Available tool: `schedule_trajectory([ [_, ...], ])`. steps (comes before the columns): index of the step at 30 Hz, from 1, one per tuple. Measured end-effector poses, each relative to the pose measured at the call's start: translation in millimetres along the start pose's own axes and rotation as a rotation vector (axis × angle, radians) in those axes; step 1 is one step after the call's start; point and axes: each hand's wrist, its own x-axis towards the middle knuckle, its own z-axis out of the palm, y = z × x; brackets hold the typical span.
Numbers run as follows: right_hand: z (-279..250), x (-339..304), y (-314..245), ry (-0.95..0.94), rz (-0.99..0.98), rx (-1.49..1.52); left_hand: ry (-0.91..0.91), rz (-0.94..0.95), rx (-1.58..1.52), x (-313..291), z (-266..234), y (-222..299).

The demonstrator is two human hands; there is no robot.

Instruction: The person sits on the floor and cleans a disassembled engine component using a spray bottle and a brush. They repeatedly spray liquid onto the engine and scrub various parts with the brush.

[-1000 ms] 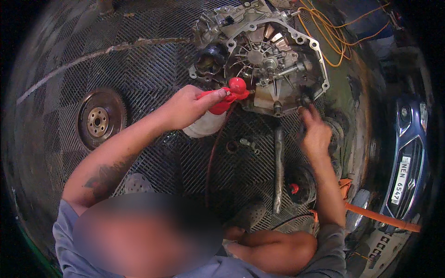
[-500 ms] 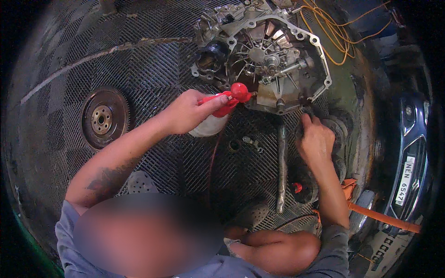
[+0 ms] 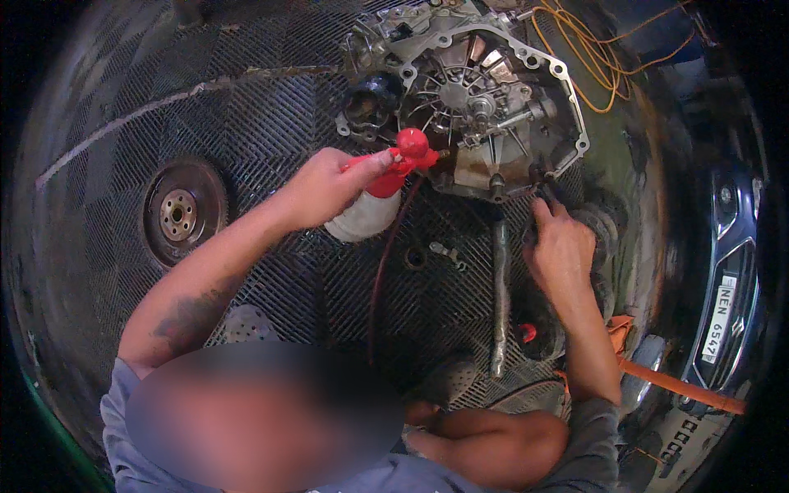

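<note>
A metal gearbox housing (image 3: 485, 90) lies open on the black patterned floor mat (image 3: 271, 123). My left hand (image 3: 329, 185) grips a white spray bottle (image 3: 366, 215) by its red trigger head (image 3: 403, 158), with the nozzle aimed at the housing's lower left edge. My right hand (image 3: 559, 242) rests at the housing's lower right corner, fingers curled around something small and dark that I cannot make out.
A round flywheel disc (image 3: 182, 212) lies on the mat to the left. A long metal bar (image 3: 499, 296) lies below the housing, with small loose parts (image 3: 444, 253) beside it. Orange cable (image 3: 600, 57) coils at the back right. A blue car's front (image 3: 727, 271) stands at the right.
My left hand has held the spray bottle aimed at the housing throughout. My right hand has shifted slightly along the housing's lower right corner. The view has moved a little.
</note>
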Motion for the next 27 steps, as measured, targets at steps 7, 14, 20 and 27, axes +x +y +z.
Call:
schedule_trajectory([
  [7, -6, 24, -4, 0.194, -0.098, 0.089, 0.029, -0.064, -0.02, 14, -9, -4],
  [14, -8, 21, -9, 0.215, -0.092, 0.117, 0.059, -0.068, -0.068, 12, -17, -6],
  [20, 0, 25, -5, 0.117, -0.079, 0.139, 0.05, -0.097, -0.101, 9, -13, -4],
  [27, 18, 35, -12, 0.097, -0.055, 0.141, 0.0, -0.043, -0.039, 9, -5, 4],
])
